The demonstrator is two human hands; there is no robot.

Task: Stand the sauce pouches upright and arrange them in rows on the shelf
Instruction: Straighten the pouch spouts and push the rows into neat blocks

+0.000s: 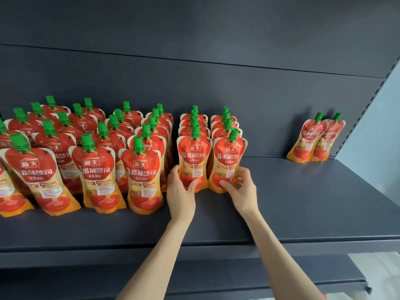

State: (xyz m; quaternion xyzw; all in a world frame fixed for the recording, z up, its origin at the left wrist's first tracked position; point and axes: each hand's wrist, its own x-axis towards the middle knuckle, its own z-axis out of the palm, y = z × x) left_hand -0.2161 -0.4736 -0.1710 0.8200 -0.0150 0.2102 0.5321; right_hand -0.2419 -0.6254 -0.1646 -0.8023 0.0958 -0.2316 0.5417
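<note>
Two front pouches are held upright on the shelf [303, 202]: our left hand [179, 192] grips the left pouch [193, 156], our right hand [243, 191] the right pouch [229, 158]. Most rows [97, 167] look done; a leaning pair [316, 137] far right awaits placing.

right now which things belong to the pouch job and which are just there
In the job: left hand gripping one front pouch; right hand gripping the neighbouring front pouch; standing pouch rows; leaning pair far right; shelf.
Just there: back panel; lower shelf.
</note>
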